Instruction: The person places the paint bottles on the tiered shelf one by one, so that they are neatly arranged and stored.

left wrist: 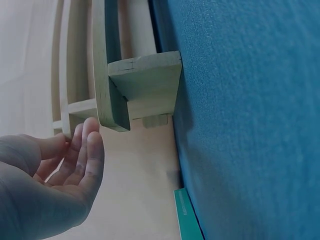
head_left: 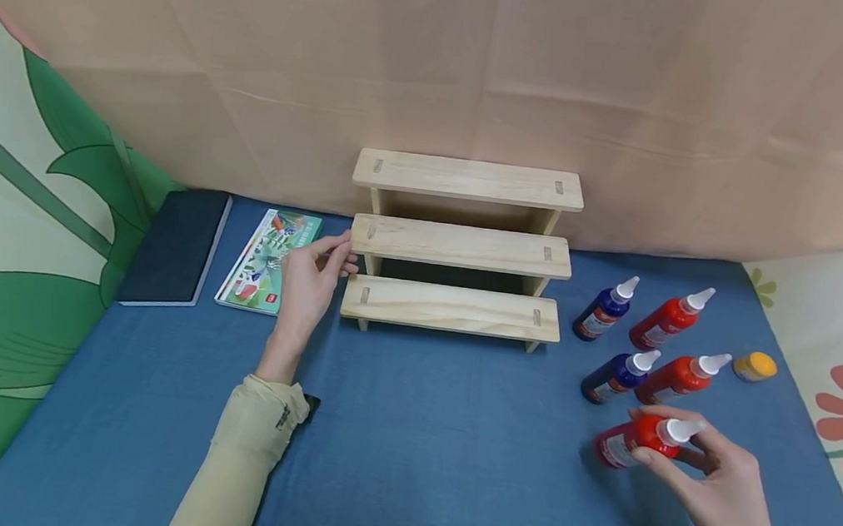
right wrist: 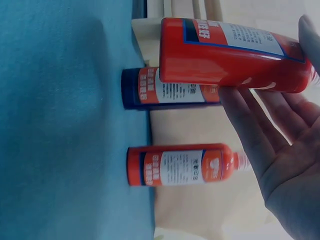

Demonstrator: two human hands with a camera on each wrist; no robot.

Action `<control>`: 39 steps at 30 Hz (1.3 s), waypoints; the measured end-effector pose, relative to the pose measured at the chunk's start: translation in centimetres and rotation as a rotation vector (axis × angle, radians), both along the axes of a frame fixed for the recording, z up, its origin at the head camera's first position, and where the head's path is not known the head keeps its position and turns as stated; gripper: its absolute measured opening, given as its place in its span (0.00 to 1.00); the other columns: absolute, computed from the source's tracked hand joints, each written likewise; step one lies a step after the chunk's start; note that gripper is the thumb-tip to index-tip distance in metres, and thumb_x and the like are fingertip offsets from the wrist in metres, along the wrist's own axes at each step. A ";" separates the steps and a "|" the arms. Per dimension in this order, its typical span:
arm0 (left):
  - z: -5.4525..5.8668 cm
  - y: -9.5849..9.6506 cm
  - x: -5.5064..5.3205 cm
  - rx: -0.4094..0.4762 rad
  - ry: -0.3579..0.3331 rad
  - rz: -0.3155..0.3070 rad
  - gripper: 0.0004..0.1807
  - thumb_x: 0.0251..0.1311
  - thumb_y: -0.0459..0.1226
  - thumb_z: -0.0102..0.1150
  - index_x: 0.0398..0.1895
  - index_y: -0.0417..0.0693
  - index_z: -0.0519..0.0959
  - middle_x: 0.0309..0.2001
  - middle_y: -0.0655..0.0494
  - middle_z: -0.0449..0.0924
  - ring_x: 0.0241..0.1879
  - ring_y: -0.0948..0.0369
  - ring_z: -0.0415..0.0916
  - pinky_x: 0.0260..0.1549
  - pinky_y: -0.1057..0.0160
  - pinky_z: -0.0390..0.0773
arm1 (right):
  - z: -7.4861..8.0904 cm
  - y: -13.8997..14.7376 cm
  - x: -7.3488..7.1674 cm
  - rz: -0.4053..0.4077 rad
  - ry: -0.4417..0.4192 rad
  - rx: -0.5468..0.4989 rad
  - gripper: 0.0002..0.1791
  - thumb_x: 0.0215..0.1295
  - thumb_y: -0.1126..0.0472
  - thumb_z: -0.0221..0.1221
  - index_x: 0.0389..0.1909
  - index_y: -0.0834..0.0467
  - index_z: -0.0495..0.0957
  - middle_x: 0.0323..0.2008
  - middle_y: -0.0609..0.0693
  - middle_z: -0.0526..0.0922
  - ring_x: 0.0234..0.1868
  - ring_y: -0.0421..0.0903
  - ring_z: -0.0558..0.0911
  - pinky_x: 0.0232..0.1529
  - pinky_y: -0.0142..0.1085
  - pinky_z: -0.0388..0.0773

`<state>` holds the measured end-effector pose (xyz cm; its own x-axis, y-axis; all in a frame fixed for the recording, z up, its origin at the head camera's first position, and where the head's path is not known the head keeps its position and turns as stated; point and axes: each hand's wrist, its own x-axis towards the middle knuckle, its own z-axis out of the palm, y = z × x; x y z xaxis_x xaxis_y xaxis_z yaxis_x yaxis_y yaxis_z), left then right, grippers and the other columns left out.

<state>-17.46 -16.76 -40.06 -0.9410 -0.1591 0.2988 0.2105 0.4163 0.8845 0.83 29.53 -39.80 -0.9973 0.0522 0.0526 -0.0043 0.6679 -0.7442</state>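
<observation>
A three-tier wooden step shelf (head_left: 461, 244) stands at the back of the blue-covered table. My left hand (head_left: 307, 282) pinches the left end of its middle tier with thumb and fingertips; the left wrist view shows the hand (left wrist: 65, 185) at that tier's end. On the right, my right hand (head_left: 726, 478) holds a red squeeze bottle (head_left: 627, 442) with a white nozzle cap, tilted. In the right wrist view that bottle (right wrist: 225, 55) is raised off the cloth, gripped near its shoulder between thumb and fingers.
Beyond the right hand stand two blue bottles (head_left: 601, 314) and two more red bottles (head_left: 663, 324). A small yellow-capped jar (head_left: 754, 366) sits to their right. Left of the shelf lie an illustrated book (head_left: 267, 262) and a dark notebook (head_left: 176, 246). A beige cloth (head_left: 476, 67) hangs behind.
</observation>
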 end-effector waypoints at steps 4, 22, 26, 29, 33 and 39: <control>-0.2 0.0 0.0 -0.005 -0.002 0.000 0.15 0.78 0.30 0.60 0.62 0.32 0.84 0.41 0.37 0.89 0.35 0.47 0.89 0.36 0.72 0.86 | 0.4 -0.6 -0.4 0.017 0.045 0.004 0.25 0.68 0.65 0.73 0.65 0.61 0.81 0.50 0.24 0.82 0.52 0.25 0.78 0.40 0.19 0.80; -0.2 0.1 -0.1 -0.012 0.005 0.018 0.16 0.79 0.31 0.60 0.62 0.32 0.84 0.41 0.36 0.89 0.35 0.47 0.89 0.34 0.77 0.84 | 1.8 -4.4 -3.0 0.092 0.198 -0.089 0.27 0.59 0.72 0.77 0.60 0.61 0.84 0.51 0.27 0.84 0.49 0.29 0.82 0.44 0.20 0.81; -0.3 0.2 -0.1 -0.014 0.004 0.018 0.16 0.79 0.31 0.60 0.63 0.32 0.83 0.42 0.36 0.89 0.35 0.47 0.89 0.35 0.76 0.84 | 2.2 -5.3 -3.7 0.078 0.202 -0.094 0.26 0.60 0.70 0.77 0.60 0.60 0.85 0.51 0.27 0.84 0.49 0.30 0.82 0.45 0.19 0.81; -0.3 0.2 -0.1 -0.012 0.005 0.017 0.16 0.79 0.31 0.59 0.62 0.31 0.83 0.42 0.36 0.89 0.35 0.47 0.89 0.35 0.75 0.85 | 2.5 -5.7 -4.2 0.063 0.213 -0.086 0.25 0.61 0.69 0.77 0.60 0.60 0.85 0.51 0.26 0.82 0.49 0.30 0.82 0.45 0.18 0.80; -0.3 0.2 0.0 -0.010 0.005 0.013 0.16 0.79 0.31 0.59 0.62 0.31 0.83 0.42 0.37 0.89 0.35 0.47 0.89 0.36 0.72 0.86 | 3.0 -6.3 -4.8 0.040 0.238 -0.085 0.25 0.62 0.69 0.77 0.61 0.62 0.84 0.53 0.34 0.85 0.50 0.29 0.81 0.45 0.17 0.79; -0.3 0.1 0.0 -0.005 0.010 0.008 0.16 0.79 0.31 0.59 0.62 0.31 0.83 0.41 0.36 0.89 0.34 0.47 0.89 0.35 0.73 0.86 | 3.8 -7.2 -5.9 0.020 0.237 -0.111 0.25 0.65 0.66 0.76 0.63 0.61 0.84 0.55 0.58 0.87 0.49 0.28 0.82 0.40 0.20 0.83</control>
